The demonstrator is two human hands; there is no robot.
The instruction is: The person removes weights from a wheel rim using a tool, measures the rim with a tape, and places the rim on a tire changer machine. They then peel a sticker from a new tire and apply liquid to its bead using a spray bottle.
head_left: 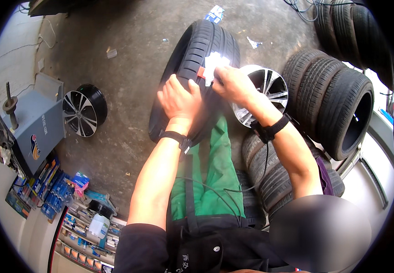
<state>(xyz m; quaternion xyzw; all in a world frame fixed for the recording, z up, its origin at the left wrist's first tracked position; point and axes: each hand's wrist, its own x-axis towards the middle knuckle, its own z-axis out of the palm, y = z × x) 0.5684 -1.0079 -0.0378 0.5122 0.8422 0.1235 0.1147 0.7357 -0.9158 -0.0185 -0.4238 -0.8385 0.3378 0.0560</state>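
Observation:
A black tyre (190, 68) stands upright in front of me, its tread facing me. A white sheet with an orange-red patch, seemingly a tyre label (213, 63), lies against the tread, overexposed in places. My right hand (235, 85) pinches the lower right edge of this label. My left hand (179, 101) rests on the tread to the left of the label, fingers spread with the thumb apart, holding nothing. Dark bands circle both my wrists. The lower part of the tyre is hidden behind my left hand and forearm.
Beside the tyre on the right is a silver alloy wheel (274, 85), partly behind my right arm. Several tyres (315, 79) are stacked farther right. Another wheel (79, 113) stands left, near a grey machine (37, 125). Shelves with packages (79, 230) are lower left. Litter (254, 42) lies on the floor.

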